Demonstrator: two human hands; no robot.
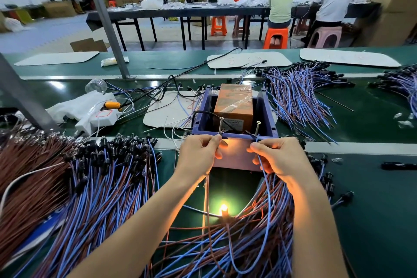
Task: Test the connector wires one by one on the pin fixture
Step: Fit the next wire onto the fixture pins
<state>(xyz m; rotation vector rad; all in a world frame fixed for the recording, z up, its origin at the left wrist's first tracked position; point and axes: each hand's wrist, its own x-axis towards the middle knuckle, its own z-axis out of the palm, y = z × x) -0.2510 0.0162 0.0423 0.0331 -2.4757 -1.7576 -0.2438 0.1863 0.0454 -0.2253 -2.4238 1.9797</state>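
L hand [198, 153] and R hand [277, 156] each pinched a wire end to fixture screws [221, 124]; bulb [223, 209] lit, pass. Big piles [101, 176] remained, sorted vs untested unclear.

Wire ends [259, 142] touch screw pins [221, 124]; bulb [223, 209] lit

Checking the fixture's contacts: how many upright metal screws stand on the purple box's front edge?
2. The left metal screw stands above the left hand; the right metal screw stands above the right hand. Both rise from the purple plastic box. None seem hidden.
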